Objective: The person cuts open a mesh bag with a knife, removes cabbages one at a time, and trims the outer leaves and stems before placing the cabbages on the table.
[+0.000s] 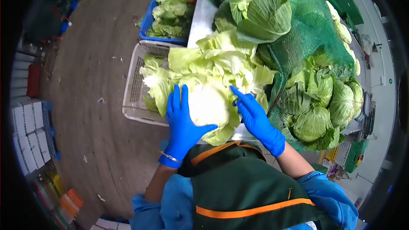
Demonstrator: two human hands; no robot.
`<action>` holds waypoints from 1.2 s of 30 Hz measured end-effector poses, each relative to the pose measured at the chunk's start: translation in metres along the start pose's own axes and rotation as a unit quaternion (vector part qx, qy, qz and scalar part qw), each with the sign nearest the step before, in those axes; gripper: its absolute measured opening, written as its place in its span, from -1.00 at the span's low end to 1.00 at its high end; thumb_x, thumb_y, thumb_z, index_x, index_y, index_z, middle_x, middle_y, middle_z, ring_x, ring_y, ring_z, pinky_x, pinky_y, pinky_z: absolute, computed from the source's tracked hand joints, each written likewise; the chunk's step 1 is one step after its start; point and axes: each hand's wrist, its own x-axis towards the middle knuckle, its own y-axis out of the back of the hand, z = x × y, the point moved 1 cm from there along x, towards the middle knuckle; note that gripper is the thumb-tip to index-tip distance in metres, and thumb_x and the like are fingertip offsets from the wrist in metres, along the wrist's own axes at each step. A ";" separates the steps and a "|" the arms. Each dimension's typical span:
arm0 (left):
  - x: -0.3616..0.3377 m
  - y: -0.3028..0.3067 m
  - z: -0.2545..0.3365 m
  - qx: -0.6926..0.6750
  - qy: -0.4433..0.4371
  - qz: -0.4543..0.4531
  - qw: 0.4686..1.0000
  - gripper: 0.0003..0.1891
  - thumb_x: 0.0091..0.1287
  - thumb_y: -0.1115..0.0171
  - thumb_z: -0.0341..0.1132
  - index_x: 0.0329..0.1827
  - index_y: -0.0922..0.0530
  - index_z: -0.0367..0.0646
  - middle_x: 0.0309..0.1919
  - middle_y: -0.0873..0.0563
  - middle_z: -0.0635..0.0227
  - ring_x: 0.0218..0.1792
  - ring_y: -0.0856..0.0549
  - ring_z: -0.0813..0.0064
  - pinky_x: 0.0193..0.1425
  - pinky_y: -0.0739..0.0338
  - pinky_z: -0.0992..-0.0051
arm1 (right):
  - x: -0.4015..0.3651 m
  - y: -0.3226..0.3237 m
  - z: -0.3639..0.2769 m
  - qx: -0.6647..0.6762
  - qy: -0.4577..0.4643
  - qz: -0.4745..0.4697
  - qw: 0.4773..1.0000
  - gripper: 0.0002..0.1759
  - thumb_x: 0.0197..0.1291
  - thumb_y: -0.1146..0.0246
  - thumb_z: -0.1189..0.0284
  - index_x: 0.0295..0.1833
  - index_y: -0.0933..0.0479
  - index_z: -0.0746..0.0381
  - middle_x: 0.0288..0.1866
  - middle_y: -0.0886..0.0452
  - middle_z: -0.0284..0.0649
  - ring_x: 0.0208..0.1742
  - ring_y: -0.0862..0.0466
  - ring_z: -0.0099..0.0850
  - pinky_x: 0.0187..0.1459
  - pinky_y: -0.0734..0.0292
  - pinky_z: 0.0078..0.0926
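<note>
A pale, peeled-back cabbage (208,106) lies in front of me with loose outer leaves around it. My left hand (181,117), in a blue glove, rests against its left side with fingers spread and thumb across the near face. At the cabbage's right edge is my right hand (254,113), also gloved in blue. Its index finger points forward and the other fingers are curled in; a small dark bit shows by the fingertips, too little to name. Loose leaves (226,57) are heaped just beyond the cabbage.
A white basket (129,89) holding leaves stands at the left, with a blue crate (149,15) of leaves behind it. A large green cabbage (268,17) sits at the back, beside green netting (313,25). More whole cabbages (313,123) lie at the right in a net.
</note>
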 end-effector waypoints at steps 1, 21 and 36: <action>0.001 -0.006 0.006 0.029 0.025 0.013 0.999 0.32 -0.39 -0.57 0.06 0.43 0.07 -0.25 0.39 -0.04 -0.06 0.37 -0.05 -0.06 0.32 -0.04 -0.03 | -0.007 0.000 -0.004 -0.057 0.060 -0.015 0.996 -0.46 0.24 -0.07 0.50 0.35 -0.28 -0.03 -0.35 -0.40 -0.24 -0.38 -0.45 -0.37 -0.34 -0.41 -0.52; 0.006 -0.021 0.000 0.018 0.066 0.070 0.995 0.33 -0.35 -0.59 -0.05 0.42 0.16 -0.32 0.40 0.03 -0.11 0.39 -0.03 -0.07 0.40 0.01 0.11 | 0.077 0.001 -0.028 -0.236 0.029 -0.032 0.971 -0.24 0.10 -0.25 0.11 0.39 -0.12 -0.01 -0.15 -0.44 -0.02 -0.15 -0.56 -0.07 -0.20 -0.49 -0.17; 0.085 0.003 -0.057 -0.195 0.121 -0.024 0.973 -0.52 0.21 -0.23 -0.03 -0.03 -0.53 -0.29 -0.25 -0.66 0.05 -0.20 -0.65 0.16 -0.10 -0.51 0.36 | 0.064 -0.015 0.001 0.168 -0.221 -0.076 0.958 -0.14 -0.09 -0.46 0.28 0.35 -0.24 0.18 0.06 -0.51 -0.19 -0.07 -0.50 -0.49 -0.07 -0.46 -0.55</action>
